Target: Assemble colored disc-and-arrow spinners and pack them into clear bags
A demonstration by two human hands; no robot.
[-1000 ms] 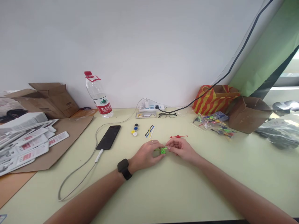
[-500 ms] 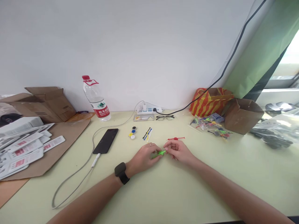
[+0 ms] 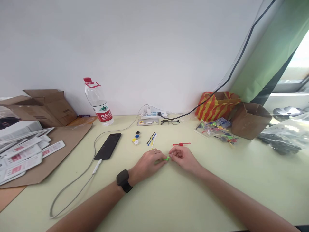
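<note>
Fingertips of both hands have closed in since a second ago; less of the green piece shows now than before.

Lower centre of frame: both forearms reach in from the bottom edge, with a watch (image 3: 123,180) on the left wrist. Left hand (image 3: 147,163) lies knuckles up on the table (image 3: 169,206), fingers curled, tips pinched on the green piece (image 3: 166,158). Right hand (image 3: 184,157) meets it from the right of frame, thumb and forefinger closed narrow on the same piece. The piece sits between the two hands, low over the table at frame centre; too small to tell its shape, possibly a rod with a hub.

Just beyond the right hand: red piece (image 3: 181,144), lying flat and apart from the fingers.

Mid table: coloured sticks (image 3: 151,138), small caps (image 3: 135,138), and a phone (image 3: 107,146) on its cable (image 3: 72,190), left of centre.

Left edge: packets (image 3: 21,151) on cardboard.

Far, along the wall: bottle (image 3: 98,103), power strip (image 3: 154,113) and glasses (image 3: 170,121). A bag of parts (image 3: 217,130) and a striped bag (image 3: 214,104) are at upper right.
</note>
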